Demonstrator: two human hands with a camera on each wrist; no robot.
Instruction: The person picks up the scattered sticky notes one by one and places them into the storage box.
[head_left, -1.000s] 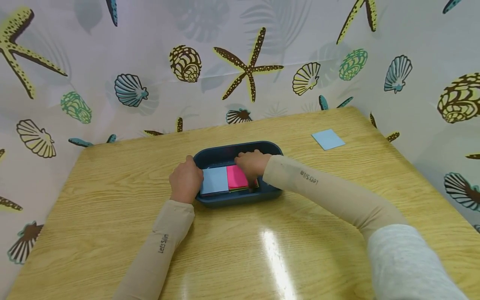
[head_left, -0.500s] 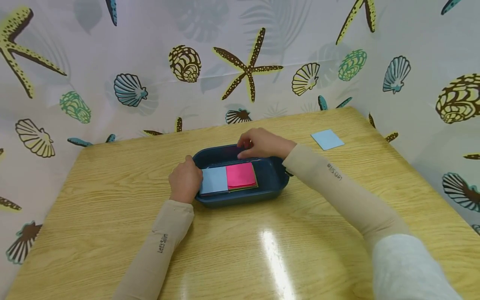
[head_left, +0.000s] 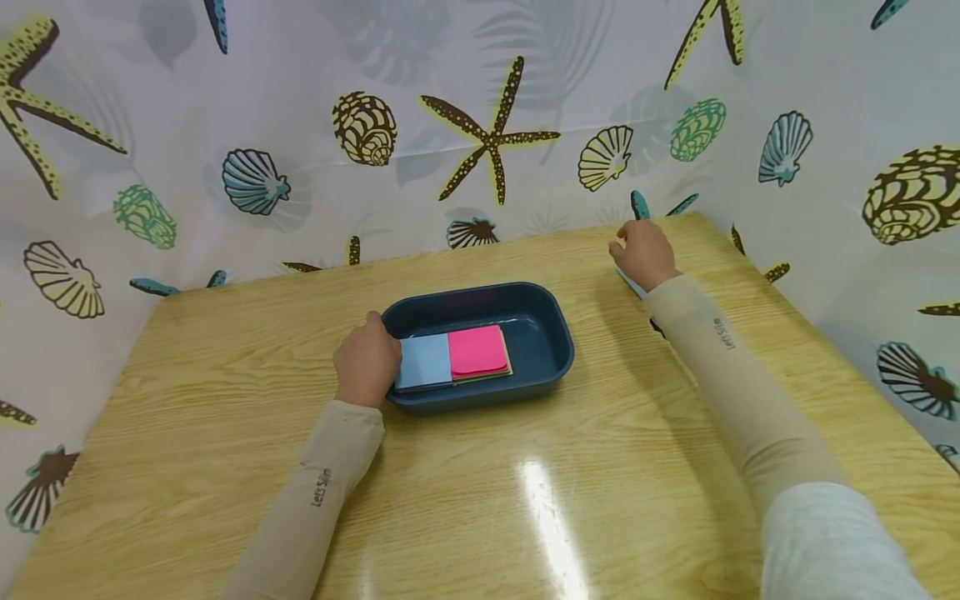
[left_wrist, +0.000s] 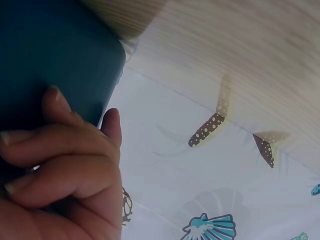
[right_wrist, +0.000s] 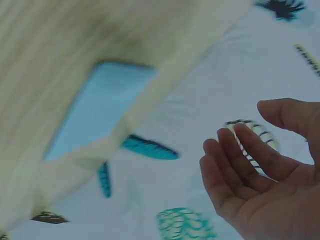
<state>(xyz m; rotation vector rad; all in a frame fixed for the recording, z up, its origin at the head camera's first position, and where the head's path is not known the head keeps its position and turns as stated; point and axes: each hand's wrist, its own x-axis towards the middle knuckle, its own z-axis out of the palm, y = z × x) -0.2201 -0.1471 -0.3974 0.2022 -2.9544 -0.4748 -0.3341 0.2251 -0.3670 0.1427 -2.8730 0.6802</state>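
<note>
At its left end, a dark blue plastic bin point(head_left: 480, 397) is gripped by my left hand point(head_left: 366, 360); the left wrist view shows the curled fingers point(left_wrist: 75, 150) against its wall. Inside lie a light blue square sticky-note pad point(head_left: 423, 363) and, beside it on the right, a pink one point(head_left: 478, 350) with yellowish edges under it. My right hand point(head_left: 647, 254) is at the back right, above a light blue paper square point(right_wrist: 102, 107) that it mostly hides in the head view. Nothing is between its loosely bent fingers and thumb in the right wrist view.
The wood-grain table point(head_left: 225, 433) ends at the back and right against a hanging cloth point(head_left: 300, 92) printed with shells and starfish. A bright light reflection lies on the table's front part.
My right hand has come out of the bin, leaving the pink pad there, and has moved right to above the light blue square. The left hand stays at the bin's left end.
</note>
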